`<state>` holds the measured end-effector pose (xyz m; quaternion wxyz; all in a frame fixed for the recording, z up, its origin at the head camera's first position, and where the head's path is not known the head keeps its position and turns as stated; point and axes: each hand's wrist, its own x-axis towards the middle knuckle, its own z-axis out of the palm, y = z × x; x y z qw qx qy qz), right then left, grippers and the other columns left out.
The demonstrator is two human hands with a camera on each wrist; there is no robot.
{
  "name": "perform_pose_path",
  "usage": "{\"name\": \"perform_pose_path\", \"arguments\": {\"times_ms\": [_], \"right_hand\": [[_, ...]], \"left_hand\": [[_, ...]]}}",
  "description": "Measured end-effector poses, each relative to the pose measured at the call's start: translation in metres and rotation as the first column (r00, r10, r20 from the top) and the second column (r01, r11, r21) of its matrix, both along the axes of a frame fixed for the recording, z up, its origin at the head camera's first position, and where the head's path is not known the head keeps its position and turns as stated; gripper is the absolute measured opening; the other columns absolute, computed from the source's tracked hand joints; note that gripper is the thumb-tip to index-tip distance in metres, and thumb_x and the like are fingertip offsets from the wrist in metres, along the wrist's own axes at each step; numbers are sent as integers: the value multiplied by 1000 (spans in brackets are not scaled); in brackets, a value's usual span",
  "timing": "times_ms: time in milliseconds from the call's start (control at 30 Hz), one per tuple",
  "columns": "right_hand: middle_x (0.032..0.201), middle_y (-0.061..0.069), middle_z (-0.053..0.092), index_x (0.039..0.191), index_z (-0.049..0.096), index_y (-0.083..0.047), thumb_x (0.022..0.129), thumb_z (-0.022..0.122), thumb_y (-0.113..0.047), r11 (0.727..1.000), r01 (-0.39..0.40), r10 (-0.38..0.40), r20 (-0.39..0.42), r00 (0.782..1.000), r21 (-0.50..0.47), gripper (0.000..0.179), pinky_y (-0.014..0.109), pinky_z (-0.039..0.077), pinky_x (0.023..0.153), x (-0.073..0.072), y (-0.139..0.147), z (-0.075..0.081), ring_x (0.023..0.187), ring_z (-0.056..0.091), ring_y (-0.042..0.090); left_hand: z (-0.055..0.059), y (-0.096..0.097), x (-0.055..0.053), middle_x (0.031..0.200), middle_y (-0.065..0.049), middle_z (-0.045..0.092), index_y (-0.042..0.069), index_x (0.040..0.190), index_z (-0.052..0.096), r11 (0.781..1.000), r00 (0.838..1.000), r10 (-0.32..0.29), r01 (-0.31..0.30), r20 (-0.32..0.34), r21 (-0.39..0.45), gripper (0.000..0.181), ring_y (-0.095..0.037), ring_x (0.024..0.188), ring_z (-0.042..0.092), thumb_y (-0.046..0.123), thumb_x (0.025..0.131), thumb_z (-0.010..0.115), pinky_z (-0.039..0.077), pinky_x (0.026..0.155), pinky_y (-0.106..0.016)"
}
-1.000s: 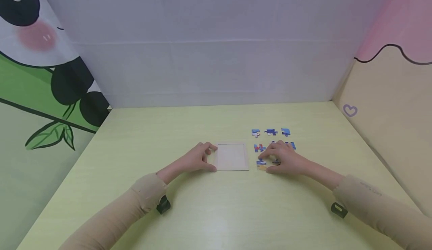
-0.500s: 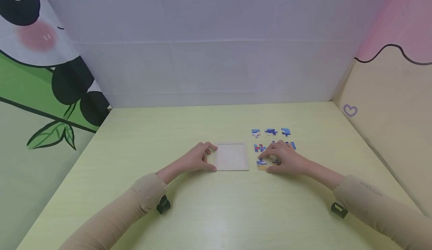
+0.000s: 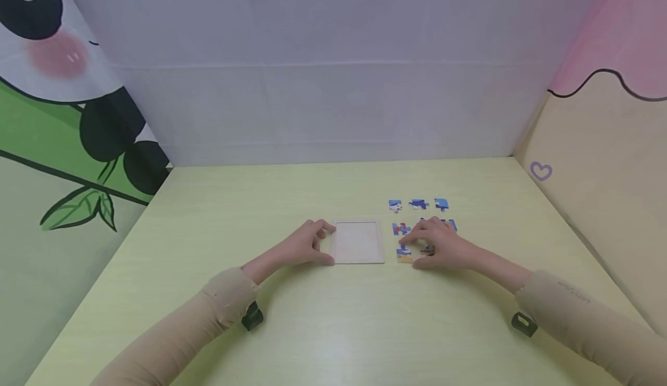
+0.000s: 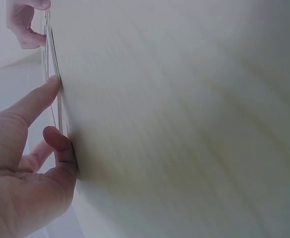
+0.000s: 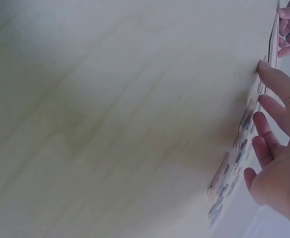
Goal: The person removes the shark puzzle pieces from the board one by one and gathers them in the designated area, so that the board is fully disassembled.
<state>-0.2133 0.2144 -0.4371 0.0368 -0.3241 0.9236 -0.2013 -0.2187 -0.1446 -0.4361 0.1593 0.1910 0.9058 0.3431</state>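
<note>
A square puzzle tray (image 3: pixel 358 242) with a pale, raised rim lies flat on the table. My left hand (image 3: pixel 302 245) holds its left side, thumb at the near corner and index finger by the far corner. Close up in the left wrist view, the thumb presses the tray's thin edge (image 4: pixel 59 111). Right of the tray, my right hand (image 3: pixel 440 246) pinches a blue-and-yellow puzzle piece (image 3: pixel 404 255) between index finger and thumb, down at table level. Another piece (image 3: pixel 428 250) shows between the thumb and fingers, partly covered by the hand.
Behind the right hand lie more puzzle pieces in rows: a white-and-blue piece (image 3: pixel 395 205), a dark blue piece (image 3: pixel 418 203), a light blue piece (image 3: pixel 441 203) and a red-and-blue piece (image 3: pixel 400 228). The right hand partly hides others. A grey cloth wall (image 3: pixel 333 108) closes off the table's back.
The right hand and the blue-and-yellow puzzle piece have shifted very slightly to the right. The left hand and the tray have stayed in place.
</note>
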Motion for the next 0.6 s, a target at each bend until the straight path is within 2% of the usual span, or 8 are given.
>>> {"name": "perform_pose_path", "arguments": {"times_ms": [433,600], "right_hand": [[118,-4,63,124,68,-25,75,83,-27,1000,5,-4,-16,1000,31,51,47,29,93,3,0,4,112,45,20],[123,-4,64,127,65,-23,78,82,-33,998,-33,36,-53,998,56,53,50,33,97,5,2,10,119,50,22]], "left_hand": [[-2,-1,1,123,-15,51,12,137,51,1000,1000,9,-9,-3,9,70,-14,76,53,26,78,85,45,74,-26],[-3,0,0,124,-16,52,9,143,44,1000,1000,10,-10,-3,28,80,-14,77,55,26,77,86,47,74,-25]]}}
